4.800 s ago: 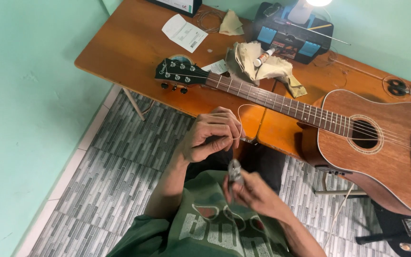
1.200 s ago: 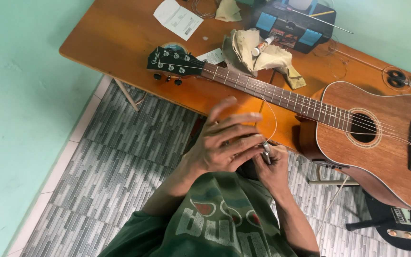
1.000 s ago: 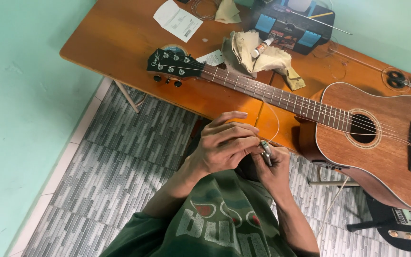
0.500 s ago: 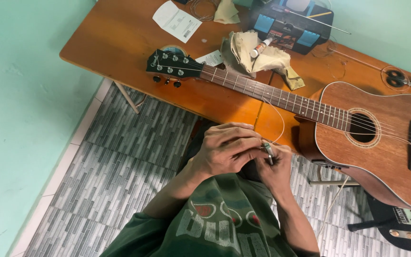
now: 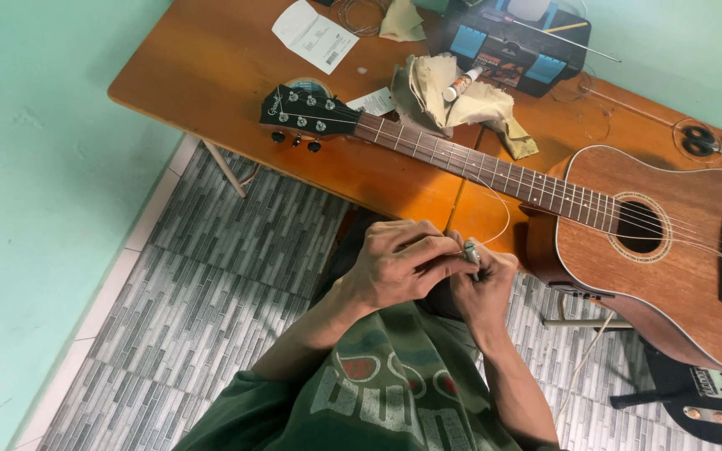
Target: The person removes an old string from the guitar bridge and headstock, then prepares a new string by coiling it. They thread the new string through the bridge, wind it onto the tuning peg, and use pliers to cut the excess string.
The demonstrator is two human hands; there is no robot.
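My left hand (image 5: 399, 266) and my right hand (image 5: 483, 284) meet just below the edge of the orange table (image 5: 211, 75). A small metal tool (image 5: 472, 250) sticks up out of my right fist. The fingertips of my left hand pinch a thin guitar string (image 5: 501, 207) right beside that tool. The string curves upward over the table edge toward the neck of an acoustic guitar (image 5: 653, 242), which lies flat across the table with its black headstock (image 5: 304, 111) to the left.
On the table behind the guitar neck lie a crumpled beige cloth (image 5: 461, 100) with a small white tube, a black and blue tool case (image 5: 516, 50), paper slips (image 5: 319, 35) and coiled strings. A second instrument (image 5: 712, 401) stands at the lower right on the grey tiled floor.
My left fingers, spread wide a second ago, have curled down and closed on the string next to the tool. Both hands stayed together by the table edge.
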